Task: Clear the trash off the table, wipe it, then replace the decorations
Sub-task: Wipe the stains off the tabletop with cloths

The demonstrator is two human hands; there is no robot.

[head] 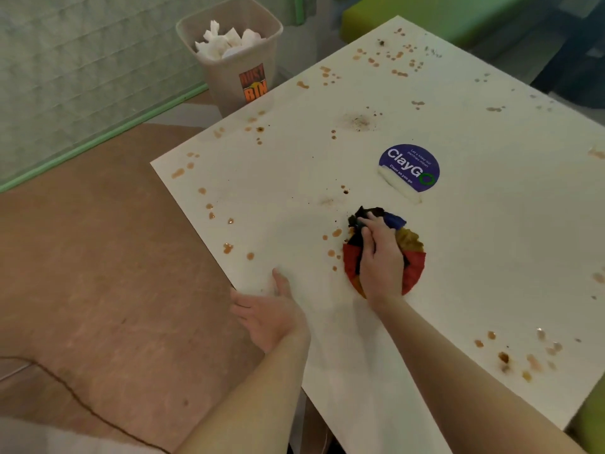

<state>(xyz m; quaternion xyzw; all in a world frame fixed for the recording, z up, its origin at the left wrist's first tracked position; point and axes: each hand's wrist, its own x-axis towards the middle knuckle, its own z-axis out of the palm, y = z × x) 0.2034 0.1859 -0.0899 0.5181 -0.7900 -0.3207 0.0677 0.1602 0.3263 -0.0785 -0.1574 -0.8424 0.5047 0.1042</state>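
A white table (458, 257) is spattered with brown and orange drops. My right hand (381, 257) presses down on a bunched multicoloured cloth (414, 267) with red, blue, black and mustard patches, near the table's middle, its fingers curled over the dark folds. At the table's near left edge my left hand (268, 316) is held palm up, fingers relaxed, holding nothing. A round blue "ClayGo" sign (411, 165) stands in a white base just beyond the cloth.
A beige dust bin (235, 70) filled with crumpled white tissues stands on the floor past the table's far left corner. Brown floor lies to the left. A green seat (393, 11) sits behind the table.
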